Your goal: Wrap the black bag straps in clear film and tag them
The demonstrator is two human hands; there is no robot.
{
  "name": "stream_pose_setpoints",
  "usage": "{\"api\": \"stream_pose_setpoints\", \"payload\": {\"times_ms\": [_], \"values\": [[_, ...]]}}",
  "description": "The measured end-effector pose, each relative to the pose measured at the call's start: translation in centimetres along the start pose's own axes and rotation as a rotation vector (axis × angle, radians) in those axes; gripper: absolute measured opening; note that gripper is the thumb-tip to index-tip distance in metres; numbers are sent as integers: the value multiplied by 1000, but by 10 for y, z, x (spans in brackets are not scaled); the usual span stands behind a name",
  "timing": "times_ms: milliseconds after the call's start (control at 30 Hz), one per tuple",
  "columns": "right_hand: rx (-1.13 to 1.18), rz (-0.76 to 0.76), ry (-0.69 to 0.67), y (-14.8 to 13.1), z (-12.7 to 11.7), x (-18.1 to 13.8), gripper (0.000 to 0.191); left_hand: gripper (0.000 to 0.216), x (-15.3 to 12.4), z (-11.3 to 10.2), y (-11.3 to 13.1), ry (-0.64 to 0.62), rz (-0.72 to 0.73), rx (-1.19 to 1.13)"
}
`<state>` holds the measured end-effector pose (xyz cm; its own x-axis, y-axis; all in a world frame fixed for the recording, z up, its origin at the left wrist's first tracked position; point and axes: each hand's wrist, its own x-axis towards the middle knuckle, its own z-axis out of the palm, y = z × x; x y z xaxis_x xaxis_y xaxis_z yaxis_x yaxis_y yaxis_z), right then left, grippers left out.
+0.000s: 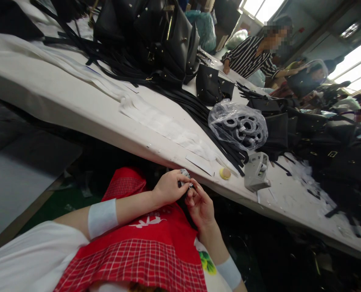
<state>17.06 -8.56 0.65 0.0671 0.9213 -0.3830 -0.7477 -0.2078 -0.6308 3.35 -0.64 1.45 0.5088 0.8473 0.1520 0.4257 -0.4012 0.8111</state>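
Observation:
Over my lap, just off the table's edge, both hands meet around a small item point(184, 172). It shows a pale grey, ridged part above my left fingers and a dark, shiny bit by the fingertips; its kind is mostly hidden. My left hand point(170, 187) curls its fingers and thumb round it. Close against it, my right hand point(202, 207) pinches the shiny end with thumb and fingertips. A red apron point(180, 221) lies beneath my hands. On the table near them are a white strip point(199, 164) and a round yellow-rimmed pad point(225, 174).
A white table point(85, 117) slants across the view. On it lie black straps point(195, 109), black bags point(143, 36), a clear plastic bag of grey rings point(238, 125) and a white tape dispenser point(256, 172). Across it a person in a striped top point(244, 56) works.

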Motion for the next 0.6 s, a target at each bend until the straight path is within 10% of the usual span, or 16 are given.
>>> {"api": "stream_pose_setpoints", "payload": {"times_ms": [600], "values": [[46,42,32,7,0,1,24,18,-2,0,0,-26,17,9]]}}
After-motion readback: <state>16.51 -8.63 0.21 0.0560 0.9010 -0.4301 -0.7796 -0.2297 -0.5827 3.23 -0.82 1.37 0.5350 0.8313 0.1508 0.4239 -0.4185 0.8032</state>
